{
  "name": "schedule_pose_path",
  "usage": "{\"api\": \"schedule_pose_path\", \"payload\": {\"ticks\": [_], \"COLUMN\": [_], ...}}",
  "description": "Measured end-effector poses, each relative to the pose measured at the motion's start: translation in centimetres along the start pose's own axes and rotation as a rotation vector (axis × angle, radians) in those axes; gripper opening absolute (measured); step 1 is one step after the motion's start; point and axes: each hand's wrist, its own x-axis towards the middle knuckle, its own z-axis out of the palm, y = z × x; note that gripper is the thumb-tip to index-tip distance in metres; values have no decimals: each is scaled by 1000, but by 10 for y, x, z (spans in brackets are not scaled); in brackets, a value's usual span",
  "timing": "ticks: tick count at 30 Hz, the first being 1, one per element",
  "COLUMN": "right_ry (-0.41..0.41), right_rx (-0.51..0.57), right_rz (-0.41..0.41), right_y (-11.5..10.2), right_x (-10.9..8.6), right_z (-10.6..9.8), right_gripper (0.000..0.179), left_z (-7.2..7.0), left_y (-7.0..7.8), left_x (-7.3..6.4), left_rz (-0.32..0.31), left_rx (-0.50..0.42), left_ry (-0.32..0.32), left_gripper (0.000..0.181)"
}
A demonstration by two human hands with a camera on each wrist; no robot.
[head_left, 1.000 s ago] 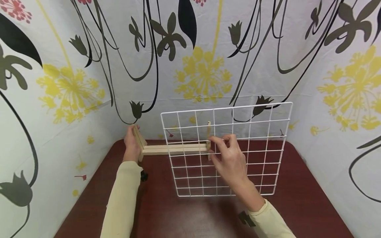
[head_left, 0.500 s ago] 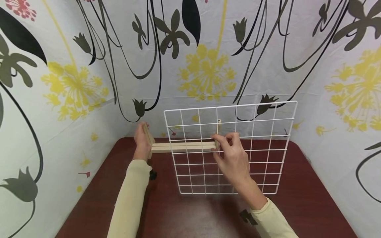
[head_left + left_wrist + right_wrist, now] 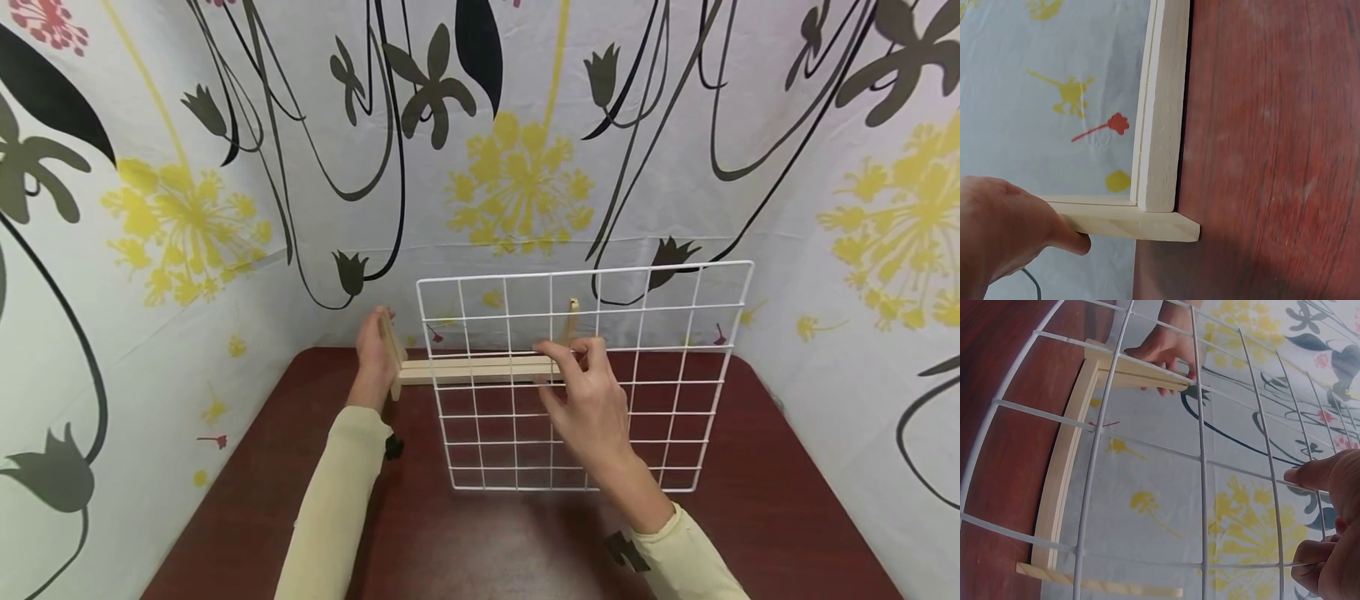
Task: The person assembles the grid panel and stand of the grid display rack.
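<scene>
A white wire grid panel (image 3: 487, 417) stands nearly upright above the dark red table. My right hand (image 3: 588, 400) pinches its wires near the middle; in the right wrist view the fingers (image 3: 1313, 475) curl at the wires. Behind the grid is a pale wooden stand (image 3: 450, 372), a long grooved bar with a slanted upright at each end. My left hand (image 3: 372, 354) grips its left upright (image 3: 1116, 222), with the thumb along the wood. The right upright (image 3: 573, 310) shows through the grid, its lower part hidden by my right hand.
The reddish-brown table (image 3: 480, 550) spreads under both arms. Close behind and on both sides hangs a white cloth (image 3: 285, 192) printed with flowers. Dark straps (image 3: 626, 552) show at the sleeves.
My left hand has slid the wooden stand to the right behind the grid, so its right upright now shows past my right fingers. My right hand keeps its hold on the grid.
</scene>
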Motion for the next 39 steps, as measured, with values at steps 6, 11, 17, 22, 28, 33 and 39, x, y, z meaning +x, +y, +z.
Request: {"api": "schedule_pose_path", "payload": {"ticks": [6, 11, 17, 22, 28, 33, 39], "right_ry": [-3, -3, 8, 39, 52, 54, 58], "right_rx": [-2, -1, 0, -5, 4, 4, -5], "right_rz": [6, 13, 10, -15, -35, -39, -37], "right_y": [2, 3, 3, 1, 1, 2, 5], "right_x": [-1, -2, -5, -7, -8, -9, -10], "right_z": [-1, -1, 0, 1, 2, 1, 1], "right_gripper": [58, 58, 54, 52, 47, 44, 44], "left_z": [12, 25, 38, 51, 60, 64, 71], "left_y": [-7, -11, -17, -20, -21, -22, -29], "left_x": [-3, -5, -9, -12, -19, -23, -24], "left_rz": [17, 24, 12, 22, 19, -16, -16], "left_rx": [-8, 7, -33, -78, 7, 11, -79], "left_ry": [-30, -24, -36, -42, -31, -57, -124], "left_gripper": [53, 51, 41, 28, 38, 40, 39]}}
